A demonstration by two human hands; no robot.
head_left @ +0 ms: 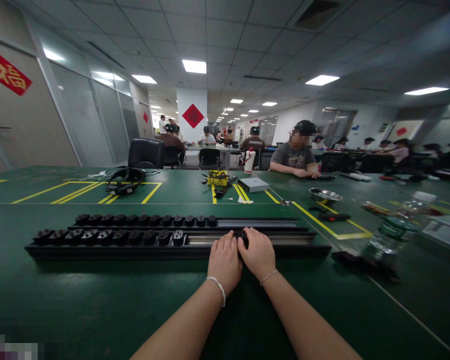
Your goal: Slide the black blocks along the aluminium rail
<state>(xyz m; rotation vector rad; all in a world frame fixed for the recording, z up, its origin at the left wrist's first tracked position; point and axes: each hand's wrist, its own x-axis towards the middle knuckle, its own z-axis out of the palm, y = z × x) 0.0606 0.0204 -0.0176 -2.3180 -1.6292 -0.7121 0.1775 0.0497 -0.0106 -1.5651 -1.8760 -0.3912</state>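
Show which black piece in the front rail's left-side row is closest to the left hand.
The row's rightmost piece: only it borders the shiny strip toward the left hand; the other pieces stand farther left.

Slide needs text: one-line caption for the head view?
Left hand and right hand meet at a small black piece over a black rail part-lined with black blocks, on a green table.

Gold 福 on red diamond sign (8,75), on door (25,120) at far L. "PUMPKIN" in wht caps on back of brn shirt (252,144), bkgd. Pillar's (181,102) red diamond (193,116), grn label (394,228) on btl (410,212), gry tee print (302,160): can't read.
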